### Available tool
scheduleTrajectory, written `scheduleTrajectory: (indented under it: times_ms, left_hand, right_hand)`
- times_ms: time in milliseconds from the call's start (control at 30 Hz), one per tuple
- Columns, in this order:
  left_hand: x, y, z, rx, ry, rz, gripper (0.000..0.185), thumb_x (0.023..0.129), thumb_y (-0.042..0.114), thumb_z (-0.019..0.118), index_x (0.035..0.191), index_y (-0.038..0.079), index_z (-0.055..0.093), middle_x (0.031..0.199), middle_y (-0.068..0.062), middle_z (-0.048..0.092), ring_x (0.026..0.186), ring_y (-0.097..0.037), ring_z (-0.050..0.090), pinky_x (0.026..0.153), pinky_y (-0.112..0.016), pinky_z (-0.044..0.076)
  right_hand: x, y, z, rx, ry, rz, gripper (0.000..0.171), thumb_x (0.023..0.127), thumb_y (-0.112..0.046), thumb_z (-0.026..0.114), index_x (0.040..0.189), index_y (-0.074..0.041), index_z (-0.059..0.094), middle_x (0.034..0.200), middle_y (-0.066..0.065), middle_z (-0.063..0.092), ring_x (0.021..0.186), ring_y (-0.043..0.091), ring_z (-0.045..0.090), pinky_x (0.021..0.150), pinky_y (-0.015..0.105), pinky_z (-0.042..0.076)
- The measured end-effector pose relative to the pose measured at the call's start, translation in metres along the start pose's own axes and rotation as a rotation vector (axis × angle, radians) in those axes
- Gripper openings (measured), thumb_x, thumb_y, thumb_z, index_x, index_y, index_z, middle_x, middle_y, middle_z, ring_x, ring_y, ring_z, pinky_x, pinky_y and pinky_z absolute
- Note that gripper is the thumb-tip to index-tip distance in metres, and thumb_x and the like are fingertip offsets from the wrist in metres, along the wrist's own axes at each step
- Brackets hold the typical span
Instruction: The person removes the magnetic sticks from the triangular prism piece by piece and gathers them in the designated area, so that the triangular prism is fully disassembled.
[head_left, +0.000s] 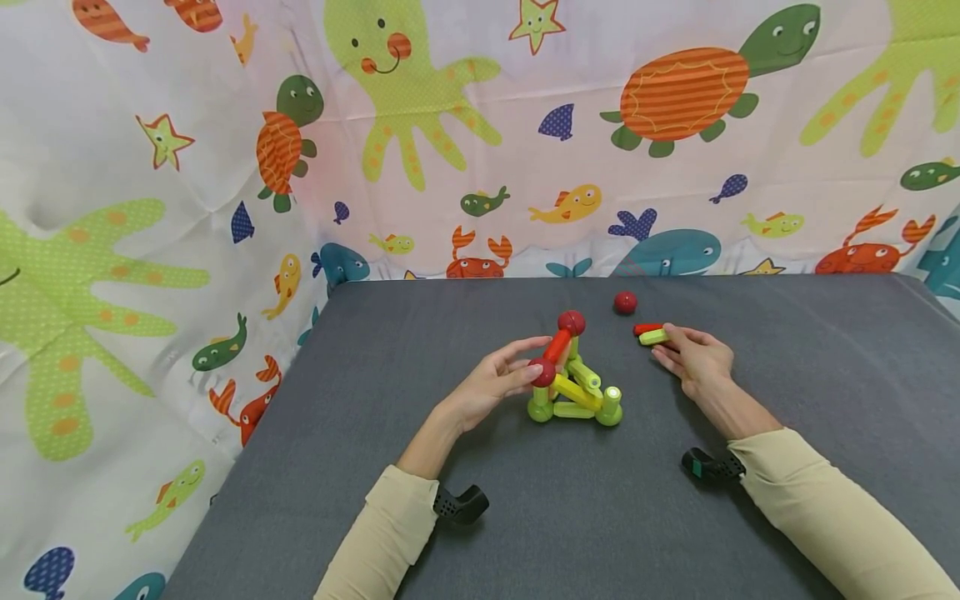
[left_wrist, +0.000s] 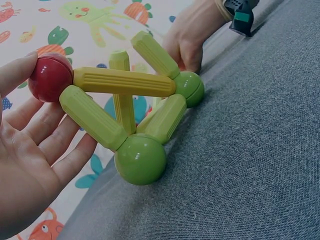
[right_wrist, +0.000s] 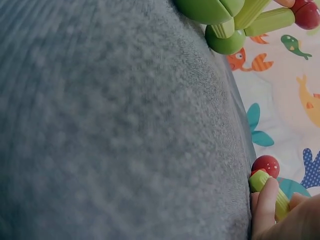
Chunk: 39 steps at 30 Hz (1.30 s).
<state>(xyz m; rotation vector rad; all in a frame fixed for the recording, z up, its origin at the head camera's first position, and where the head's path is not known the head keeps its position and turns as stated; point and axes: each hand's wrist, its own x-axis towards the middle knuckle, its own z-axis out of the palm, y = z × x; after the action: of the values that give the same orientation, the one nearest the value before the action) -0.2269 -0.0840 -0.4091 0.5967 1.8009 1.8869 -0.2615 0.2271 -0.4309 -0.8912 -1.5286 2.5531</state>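
A small frame of yellow-green rods and green balls (head_left: 573, 392) stands mid-table, with a red rod (head_left: 557, 346) rising to a red ball on top (head_left: 572, 322). My left hand (head_left: 536, 362) holds the lower red ball (head_left: 542, 372) at the frame's left corner. In the left wrist view the thumb lies on this red ball (left_wrist: 50, 77) and the fingers (left_wrist: 47, 125) curl under it. A green ball (left_wrist: 140, 159) rests on the cloth. My right hand (head_left: 662, 342) grips a loose green rod (head_left: 652, 337) lying beside a short red rod (head_left: 647, 328). The right wrist view shows a finger (right_wrist: 265, 205) over that green rod (right_wrist: 272, 195).
A loose red ball (head_left: 625, 302) lies behind the rods near the far edge of the grey table (head_left: 420, 333). A sea-creature patterned sheet (head_left: 465, 142) hangs behind and to the left. Bare cloth spreads in front and on both sides.
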Motion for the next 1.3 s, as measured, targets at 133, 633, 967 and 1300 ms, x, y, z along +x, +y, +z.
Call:
scheduleTrajectory:
  times_ms: [133, 633, 967, 1300]
  left_hand:
    - [0.000, 0.000, 0.000, -0.003, 0.000, 0.000, 0.047, 0.098, 0.012, 0.054, 0.144, 0.010, 0.041, 0.133, -0.016, 0.053, 0.111, -0.021, 0.056, 0.098, -0.041, 0.042]
    - [0.001, -0.001, 0.000, -0.013, -0.012, 0.013, 0.047, 0.098, 0.011, 0.054, 0.144, 0.009, 0.041, 0.132, -0.017, 0.053, 0.110, -0.021, 0.056, 0.097, -0.041, 0.042]
    - [0.000, 0.000, 0.001, -0.012, 0.010, -0.016, 0.047, 0.098, 0.011, 0.054, 0.143, 0.010, 0.042, 0.132, -0.017, 0.054, 0.110, -0.021, 0.057, 0.099, -0.042, 0.041]
    - [0.000, 0.000, 0.001, -0.006, 0.001, 0.006, 0.046, 0.098, 0.012, 0.054, 0.143, 0.009, 0.042, 0.134, -0.015, 0.053, 0.111, -0.021, 0.056, 0.098, -0.041, 0.042]
  right_hand:
    - [0.000, -0.001, 0.001, -0.030, 0.007, 0.001, 0.022, 0.088, -0.010, 0.067, 0.106, -0.008, 0.053, 0.070, 0.000, 0.065, 0.060, 0.013, 0.066, 0.061, 0.027, 0.055]
    - [-0.007, -0.006, -0.002, -0.215, 0.000, 0.028, 0.052, 0.099, -0.013, 0.048, 0.147, -0.003, 0.032, 0.141, 0.014, 0.037, 0.072, 0.006, 0.065, 0.077, 0.023, 0.052]
    - [-0.012, -0.008, -0.011, -0.214, -0.070, 0.029, 0.052, 0.100, -0.011, 0.046, 0.148, -0.004, 0.029, 0.125, 0.011, 0.042, 0.081, 0.009, 0.061, 0.080, 0.026, 0.051]
    - [-0.013, -0.008, -0.010, -0.169, -0.070, 0.035, 0.049, 0.099, -0.010, 0.047, 0.145, -0.004, 0.030, 0.114, 0.007, 0.042, 0.081, 0.012, 0.060, 0.080, 0.028, 0.052]
